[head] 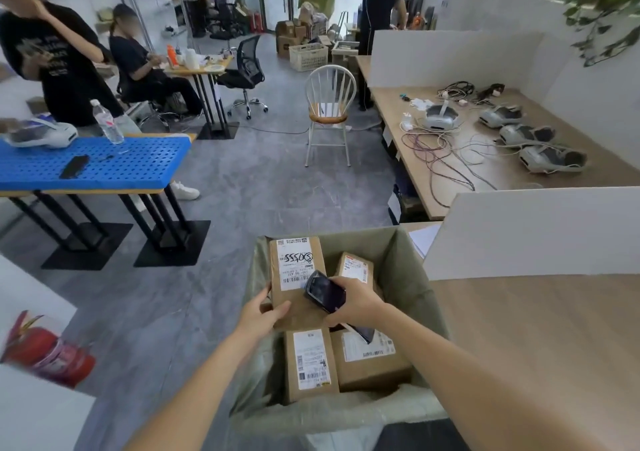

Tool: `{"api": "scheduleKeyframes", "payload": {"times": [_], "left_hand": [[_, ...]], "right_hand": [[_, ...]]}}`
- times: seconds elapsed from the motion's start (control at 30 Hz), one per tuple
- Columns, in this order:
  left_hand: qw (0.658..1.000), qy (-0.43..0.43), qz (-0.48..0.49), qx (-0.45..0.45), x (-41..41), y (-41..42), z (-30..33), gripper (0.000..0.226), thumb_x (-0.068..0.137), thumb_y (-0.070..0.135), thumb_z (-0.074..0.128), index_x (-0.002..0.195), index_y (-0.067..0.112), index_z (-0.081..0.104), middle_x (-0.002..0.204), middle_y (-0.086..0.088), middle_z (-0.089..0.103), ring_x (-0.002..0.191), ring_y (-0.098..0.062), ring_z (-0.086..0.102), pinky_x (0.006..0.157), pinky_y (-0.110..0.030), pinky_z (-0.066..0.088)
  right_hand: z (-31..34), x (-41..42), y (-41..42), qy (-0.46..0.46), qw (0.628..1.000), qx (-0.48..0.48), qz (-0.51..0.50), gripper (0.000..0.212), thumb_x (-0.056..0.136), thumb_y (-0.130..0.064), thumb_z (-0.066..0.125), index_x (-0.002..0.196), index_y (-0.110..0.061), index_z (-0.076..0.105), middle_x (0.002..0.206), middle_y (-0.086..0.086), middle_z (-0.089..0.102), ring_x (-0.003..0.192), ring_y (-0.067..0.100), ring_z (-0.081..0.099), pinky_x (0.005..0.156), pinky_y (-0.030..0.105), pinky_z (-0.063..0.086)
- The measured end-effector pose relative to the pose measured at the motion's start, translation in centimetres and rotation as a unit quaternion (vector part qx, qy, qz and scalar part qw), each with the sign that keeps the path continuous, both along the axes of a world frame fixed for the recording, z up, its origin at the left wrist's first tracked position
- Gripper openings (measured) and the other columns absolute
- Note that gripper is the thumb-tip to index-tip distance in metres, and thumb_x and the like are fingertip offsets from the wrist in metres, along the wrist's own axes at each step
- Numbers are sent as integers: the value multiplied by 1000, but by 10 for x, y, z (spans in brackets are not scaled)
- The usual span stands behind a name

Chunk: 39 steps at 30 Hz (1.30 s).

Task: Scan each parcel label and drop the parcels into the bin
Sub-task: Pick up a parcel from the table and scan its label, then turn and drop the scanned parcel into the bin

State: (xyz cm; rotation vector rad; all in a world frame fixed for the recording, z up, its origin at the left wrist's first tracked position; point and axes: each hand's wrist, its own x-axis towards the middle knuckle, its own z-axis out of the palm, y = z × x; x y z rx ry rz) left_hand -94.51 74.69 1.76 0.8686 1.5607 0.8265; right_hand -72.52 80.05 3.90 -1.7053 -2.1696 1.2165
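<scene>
Nearest, at six o'clock: bin (pixel 412 270), a lined cardboard box beside the wooden desk (pixel 540 340). Contents: three labelled parcels already dropped in, two near (pixel 310 364) (pixel 370 360), one far (pixel 356 269). Above these, held parcel (pixel 294 277), label up, gripped at its near edge by the left hand (pixel 259 315). Right hand (pixel 356 303) clasps the scanner (pixel 323 291), aimed at that label. Status: scan apparently under way; drop pending; no further unscanned parcels visible. Beyond, ten o'clock: blue table (pixel 114 166). Twelve o'clock: white chair (pixel 329 104).

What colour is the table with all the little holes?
The perforated table top is bright blue, seen at the left of the head view.
</scene>
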Motion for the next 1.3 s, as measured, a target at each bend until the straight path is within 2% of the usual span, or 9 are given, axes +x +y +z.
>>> {"api": "scheduleKeyframes", "payload": {"times": [0.2, 0.3, 0.4, 0.57, 0.8, 0.93, 1.03, 1.17, 1.3], "left_hand": [[999, 3, -17, -49, -30, 52, -58, 80, 82, 29, 80, 150, 39, 37, 135, -4, 62, 120, -24, 61, 103, -50, 50], [998, 16, -31, -60, -38, 73, -79, 79, 85, 29, 78, 151, 39, 35, 137, -2, 60, 123, -22, 58, 106, -48, 47], [997, 40, -43, -50, -41, 93, -84, 78, 90, 20, 73, 154, 27, 31, 148, -8, 48, 138, -25, 44, 112, -43, 40], [995, 82, -41, -44, -58, 121, -76, 75, 90, 19, 72, 154, 20, 33, 151, -16, 43, 137, -28, 44, 112, -42, 39], [973, 177, -141, 32, -57, 139, -38, 70, 91, 30, 70, 152, 25, 37, 153, -4, 45, 137, -21, 45, 112, -42, 40], [938, 262, -199, 105, -29, 143, -4, 65, 94, 39, 65, 152, 25, 38, 157, 3, 38, 144, -17, 35, 116, -39, 33], [914, 286, -244, 152, 14, 141, 28, 67, 93, 47, 62, 152, 26, 36, 158, 5, 35, 144, -16, 34, 115, -41, 34], [891, 277, -295, 205, 90, 125, 75, 69, 93, 53, 60, 152, 32, 33, 158, 5, 34, 139, -20, 41, 111, -48, 40], [860, 234, -361, 273, 186, 78, 127, 64, 94, 48, 62, 151, 36, 35, 156, 8, 39, 141, -19, 38, 112, -43, 37]], "right_hand": [[-42, -29, 40, -42, 998, -35, -20, 75, 79, -30, 86, 145, -25, 49, 133, -3, 61, 117, 17, 58, 96, 33, 54], [-57, -37, 56, -59, 997, -52, -24, 80, 79, -28, 86, 148, -25, 46, 136, -2, 60, 111, 13, 53, 92, 29, 50], [-65, -44, 69, -66, 996, -54, -28, 78, 79, -28, 85, 147, -25, 47, 133, -3, 62, 118, 18, 57, 99, 36, 52], [-53, -47, 84, -69, 995, -47, -52, 74, 77, -23, 86, 142, -21, 51, 120, -5, 61, 112, 16, 58, 93, 31, 52], [-11, -23, 85, -88, 991, 2, -101, 81, 72, -37, 85, 144, -30, 50, 126, -9, 64, 111, 15, 62, 96, 41, 58], [21, 13, 69, -112, 986, 34, -122, 85, 77, -35, 85, 151, -29, 43, 134, -6, 60, 118, 17, 58, 96, 35, 56], [57, 60, 41, -136, 977, 49, -159, 79, 74, -37, 83, 145, -33, 47, 118, -8, 59, 107, 17, 56, 86, 34, 54], [107, 132, -19, -154, 956, 71, -241, 66, 68, -39, 80, 129, -33, 55, 104, -9, 62, 98, 16, 57, 75, 33, 52], [158, 210, -112, -170, 922, 111, -329, 55, 65, -36, 79, 115, -36, 57, 88, -15, 60, 87, 14, 59, 59, 26, 38]]}}
